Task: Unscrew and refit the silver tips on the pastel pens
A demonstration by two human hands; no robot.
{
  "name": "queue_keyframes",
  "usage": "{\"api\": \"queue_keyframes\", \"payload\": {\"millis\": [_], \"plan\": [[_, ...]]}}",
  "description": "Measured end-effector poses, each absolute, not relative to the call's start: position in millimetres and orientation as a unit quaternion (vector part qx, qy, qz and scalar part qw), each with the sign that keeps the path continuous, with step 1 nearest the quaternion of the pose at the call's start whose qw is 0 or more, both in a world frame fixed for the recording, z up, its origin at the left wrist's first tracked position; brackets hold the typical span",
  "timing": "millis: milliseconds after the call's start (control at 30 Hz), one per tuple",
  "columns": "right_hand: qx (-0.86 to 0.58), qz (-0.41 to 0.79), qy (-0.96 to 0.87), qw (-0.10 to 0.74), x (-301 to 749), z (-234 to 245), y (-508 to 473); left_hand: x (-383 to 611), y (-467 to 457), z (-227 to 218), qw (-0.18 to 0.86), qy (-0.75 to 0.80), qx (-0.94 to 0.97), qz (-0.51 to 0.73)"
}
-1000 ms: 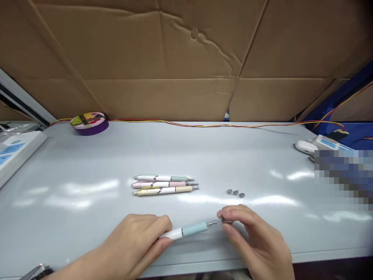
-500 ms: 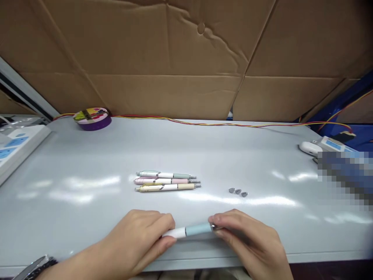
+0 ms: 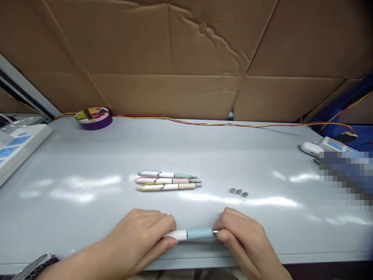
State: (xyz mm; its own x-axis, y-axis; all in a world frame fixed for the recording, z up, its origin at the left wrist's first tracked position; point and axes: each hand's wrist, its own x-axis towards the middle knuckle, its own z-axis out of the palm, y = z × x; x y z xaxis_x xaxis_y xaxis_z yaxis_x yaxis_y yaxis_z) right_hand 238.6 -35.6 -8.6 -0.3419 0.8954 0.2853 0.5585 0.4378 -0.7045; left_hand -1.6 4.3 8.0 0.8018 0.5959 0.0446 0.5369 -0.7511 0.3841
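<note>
A white and light-blue pen (image 3: 199, 233) lies level between my two hands, just above the table's front edge. My left hand (image 3: 142, 239) is closed round its white end, thumb below and fingers on top. My right hand (image 3: 246, 241) pinches the silver tip (image 3: 215, 232) at the other end, and the fingertips partly cover it. Farther back, three pens lie side by side: a green one (image 3: 167, 175), a pink one (image 3: 169, 181) and a yellow one (image 3: 169, 187). Their thin metal ends point right. Three small silver cone tips (image 3: 239, 191) sit to the right of them.
A round purple tin (image 3: 94, 123) stands at the back left, beside red and yellow wires (image 3: 186, 123) along a cardboard wall (image 3: 163, 93). Power strips lie at the left (image 3: 26, 146) and right (image 3: 335, 145), with a white rounded case (image 3: 311, 148) near the right one.
My right hand has turned and its fingers have curled in at the silver tip, showing more of it. The pen has become more level. My left hand keeps its grip.
</note>
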Motion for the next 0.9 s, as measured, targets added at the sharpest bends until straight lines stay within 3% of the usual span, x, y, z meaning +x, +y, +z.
{"api": "queue_keyframes", "payload": {"millis": [333, 500, 900], "plan": [[-0.42, 0.242, -0.796, 0.362, 237.7, -10.0, -35.2, -2.1, 3.1, 5.4, 0.17, 0.286, 0.938, 0.096], [-0.435, 0.228, -0.805, 0.333, 236.2, -5.6, -37.1, -2.2, 2.2, 4.0, 0.166, 0.28, 0.941, 0.094], [-0.402, 0.208, -0.799, 0.397, 235.6, -10.9, -34.5, -1.3, 2.5, 6.2, 0.171, 0.29, 0.938, 0.082]]}}
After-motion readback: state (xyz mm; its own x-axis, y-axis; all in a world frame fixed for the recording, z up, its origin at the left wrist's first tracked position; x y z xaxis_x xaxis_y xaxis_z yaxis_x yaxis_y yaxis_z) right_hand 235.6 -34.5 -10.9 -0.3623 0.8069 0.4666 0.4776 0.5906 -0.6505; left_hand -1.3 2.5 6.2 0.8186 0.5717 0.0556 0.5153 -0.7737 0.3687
